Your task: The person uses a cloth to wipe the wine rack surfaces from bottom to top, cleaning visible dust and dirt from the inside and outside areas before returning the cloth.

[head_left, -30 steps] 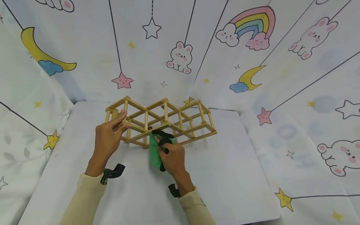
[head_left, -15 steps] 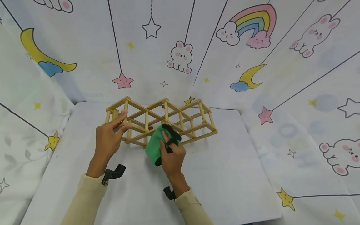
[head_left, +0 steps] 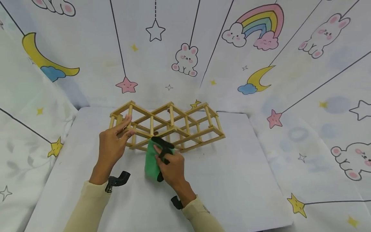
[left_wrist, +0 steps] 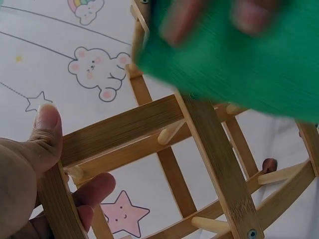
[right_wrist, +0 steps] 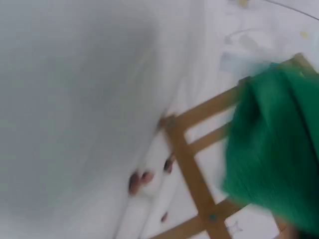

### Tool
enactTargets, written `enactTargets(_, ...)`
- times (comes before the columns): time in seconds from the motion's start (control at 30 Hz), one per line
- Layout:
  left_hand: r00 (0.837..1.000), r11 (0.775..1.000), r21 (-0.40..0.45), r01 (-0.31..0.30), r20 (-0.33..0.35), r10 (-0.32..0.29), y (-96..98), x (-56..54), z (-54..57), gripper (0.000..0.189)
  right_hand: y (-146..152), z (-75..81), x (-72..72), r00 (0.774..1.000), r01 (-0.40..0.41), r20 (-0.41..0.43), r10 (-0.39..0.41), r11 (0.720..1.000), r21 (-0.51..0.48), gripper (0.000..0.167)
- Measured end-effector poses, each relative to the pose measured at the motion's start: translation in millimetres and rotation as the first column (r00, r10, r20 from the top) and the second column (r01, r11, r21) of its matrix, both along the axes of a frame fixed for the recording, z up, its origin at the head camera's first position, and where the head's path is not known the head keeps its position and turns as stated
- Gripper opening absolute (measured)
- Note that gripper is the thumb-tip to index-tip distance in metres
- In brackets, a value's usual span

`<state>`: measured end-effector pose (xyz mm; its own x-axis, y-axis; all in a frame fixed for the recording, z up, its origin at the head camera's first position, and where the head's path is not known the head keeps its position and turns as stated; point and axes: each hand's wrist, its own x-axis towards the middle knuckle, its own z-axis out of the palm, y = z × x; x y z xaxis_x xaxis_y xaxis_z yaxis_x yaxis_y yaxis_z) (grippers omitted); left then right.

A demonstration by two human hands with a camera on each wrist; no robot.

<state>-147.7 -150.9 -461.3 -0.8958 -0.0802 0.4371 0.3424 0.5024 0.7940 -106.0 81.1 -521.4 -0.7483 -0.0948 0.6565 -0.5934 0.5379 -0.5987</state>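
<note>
A light wooden lattice rack [head_left: 171,115], built of flat slats joined by round pegs, stands toward the back of the white board. My left hand [head_left: 111,143] grips its left end; in the left wrist view the thumb [left_wrist: 47,124] lies on one side of a slat and fingers show on the other. My right hand [head_left: 173,169] holds a green cloth [head_left: 151,161] with black edges against the rack's front middle slats. Blurred, the cloth [right_wrist: 274,149] covers part of the rack [right_wrist: 192,174] in the right wrist view. Most of the right hand is out of both wrist views.
Small reddish-brown knobs [head_left: 156,133] show among the slats. The white board [head_left: 237,180] extends in front and to the right. A white curtain [head_left: 98,64] printed with rabbits, stars and moons rises behind and on both sides.
The right hand moved the cloth up and right along the front slats, then back down and left, just left of where it began. The left hand and rack have stayed nearly still.
</note>
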Motion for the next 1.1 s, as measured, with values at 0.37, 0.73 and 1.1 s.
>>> enactTargets(0.37, 0.996, 0.998, -0.024, 0.055, 0.072, -0.053, -9.8, 9.5, 10.7, 0.056, -11.4, -8.5, 11.3, 0.983, -0.116, 0.145, 0.111, 0.993, 0.025, 0.025)
enactTargets(0.73, 0.988, 0.993, -0.083, 0.088, 0.13, -0.077, -42.0, -20.2, 38.2, 0.032, -32.1, 12.0, 8.5, 0.978, -0.207, -0.016, 0.207, 0.978, -0.003, 0.037)
enactTargets(1.1, 0.857, 0.917, 0.049, 0.395, 0.34, -0.387, -50.7, -67.3, 36.4, 0.037, -45.4, 21.9, -2.3, 0.983, -0.108, -0.138, 0.125, 0.987, 0.122, 0.034)
